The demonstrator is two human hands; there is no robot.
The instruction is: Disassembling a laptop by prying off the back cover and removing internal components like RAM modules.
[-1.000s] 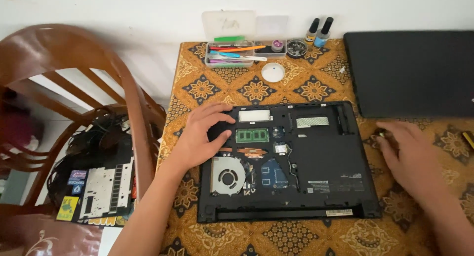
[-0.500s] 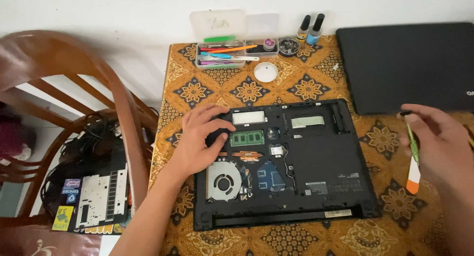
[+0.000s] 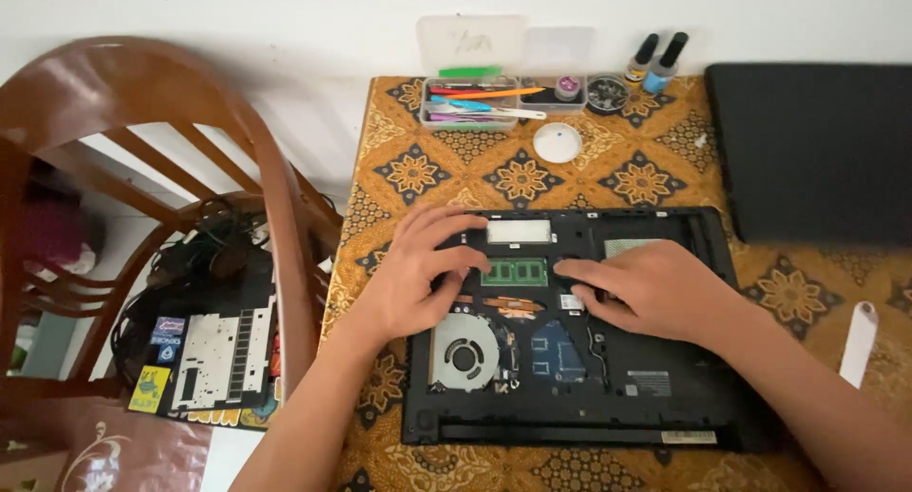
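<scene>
Memory module (image 3: pixel 514 272), green, seated in its slot mid-board of the opened laptop (image 3: pixel 570 416) on the patterned worktop (image 3: pixel 427 169). Half a sec ago a green-and-white pry tool was held in right hand (image 3: pixel 655 291); now set down at right (image 3: pixel 858 342). Both hands empty, fingers spread: left hand (image 3: pixel 418 278) just beside module's left end, right at its right end. Bare-finger work judged in hand.

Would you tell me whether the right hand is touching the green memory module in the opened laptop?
Cannot tell. In the head view the right hand has fingertips right at the green memory module's right end, but neither contact nor a gap shows plainly.
</scene>
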